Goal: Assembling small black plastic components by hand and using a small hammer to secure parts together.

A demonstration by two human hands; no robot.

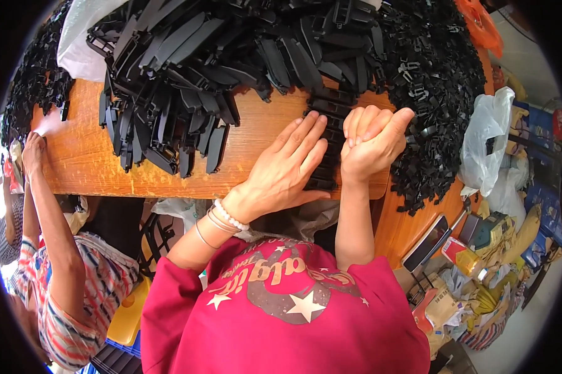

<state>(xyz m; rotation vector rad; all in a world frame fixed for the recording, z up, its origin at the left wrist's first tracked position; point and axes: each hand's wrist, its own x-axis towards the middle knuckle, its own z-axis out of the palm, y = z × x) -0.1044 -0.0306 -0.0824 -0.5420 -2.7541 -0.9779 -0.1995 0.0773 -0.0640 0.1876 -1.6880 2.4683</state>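
My left hand (287, 163) lies flat with its fingers stretched out over the left edge of a row of black plastic parts (323, 179). The row runs from near the table's front edge back toward a heap of long, curved black plastic pieces (184, 43). Just right of the row, my right hand (373, 142) is closed in a fist with the thumb pointing to the upper right. Whatever that fist may hold is hidden by the fingers. A large pile of small black plastic pieces (427, 124) spreads to the right of it.
The wooden table (256, 137) carries the heaps. A clear plastic bag (488, 140) hangs at its right side, above a phone (424, 243) and assorted packages. To the left, a co-worker's hand (34, 151) reaches to the table's edge by another black pile (41, 87).
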